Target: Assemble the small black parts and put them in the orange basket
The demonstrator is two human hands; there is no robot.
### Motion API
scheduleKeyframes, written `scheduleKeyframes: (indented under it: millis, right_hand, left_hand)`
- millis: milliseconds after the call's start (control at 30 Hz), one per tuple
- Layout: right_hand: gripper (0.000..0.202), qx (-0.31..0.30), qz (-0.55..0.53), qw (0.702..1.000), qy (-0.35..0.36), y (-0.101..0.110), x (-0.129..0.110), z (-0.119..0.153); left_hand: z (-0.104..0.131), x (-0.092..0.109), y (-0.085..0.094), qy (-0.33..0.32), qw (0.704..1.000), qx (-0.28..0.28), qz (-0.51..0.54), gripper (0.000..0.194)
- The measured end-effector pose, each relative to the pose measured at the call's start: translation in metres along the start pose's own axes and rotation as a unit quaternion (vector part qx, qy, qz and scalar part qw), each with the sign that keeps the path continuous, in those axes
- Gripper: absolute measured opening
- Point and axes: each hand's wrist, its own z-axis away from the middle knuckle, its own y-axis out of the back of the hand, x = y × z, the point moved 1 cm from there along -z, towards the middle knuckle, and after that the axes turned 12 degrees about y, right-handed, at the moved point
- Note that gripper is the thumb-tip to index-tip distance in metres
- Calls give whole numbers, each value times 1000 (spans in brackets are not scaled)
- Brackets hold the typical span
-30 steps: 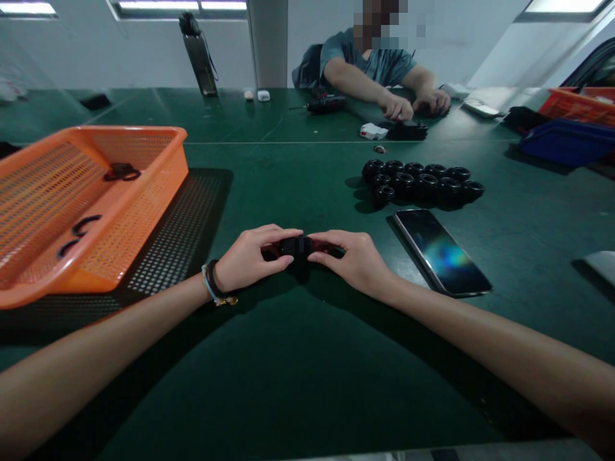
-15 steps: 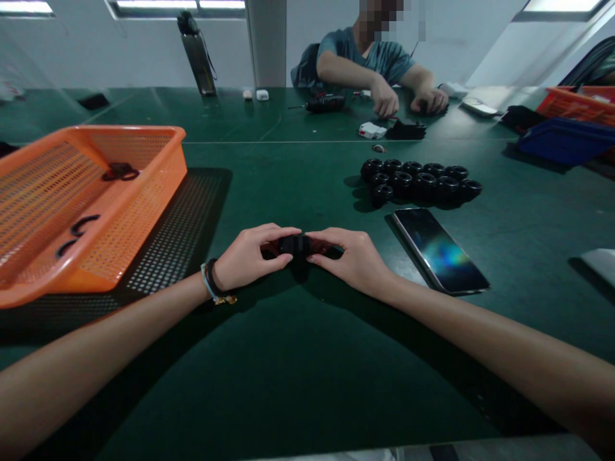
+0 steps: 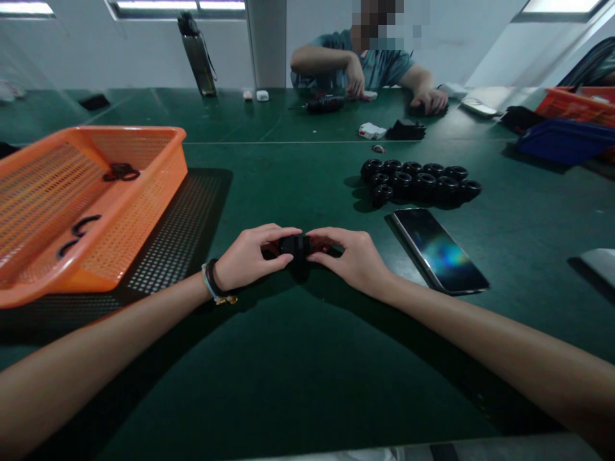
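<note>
Between my two hands is a small black part (image 3: 295, 246), just above the green table. My left hand (image 3: 248, 253) pinches its left side with thumb and fingers. On the right side, the fingertips and thumb of my right hand (image 3: 354, 255) close on the same part. Fingers cover its ends, so its exact kind cannot be made out. Beyond my right hand, several black ring-shaped parts (image 3: 425, 184) stand grouped together on the table.
An orange basket (image 3: 144, 211) with a few black curved pieces stands at left. A phone (image 3: 439, 250) lies to the right. Across the table (image 3: 288, 173) are a drill (image 3: 325, 104), a bottle (image 3: 198, 61), a blue bin (image 3: 567, 142) and a co-worker's hands (image 3: 430, 101).
My hands and the black part stay nearly where they were. Across the table, one of the co-worker's hands has drawn back toward the drill.
</note>
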Motion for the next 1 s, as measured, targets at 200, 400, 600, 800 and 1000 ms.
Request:
scheduleKeyframes:
  millis: [200,400,600,800,1000]
  right_hand:
    - [27,2,2,1000,-4,-1,1,1]
    - [28,0,19,1000,3,0,1,0]
    - [29,0,35,999,5,0,1,0]
    - [28,-2,35,999,2,0,0,1]
    - [25,-5,42,999,-5,0,2,0]
  left_hand:
    - [0,0,0,6,1000,-2,0,37]
    - [0,0,-1,3,1000,-3,3,37]
    - [0,-1,-1,5,1000,-1,7,36]
    - [0,-1,-1,2,1000,-3,10,37]
    - [0,-1,-1,0,1000,0,4,37]
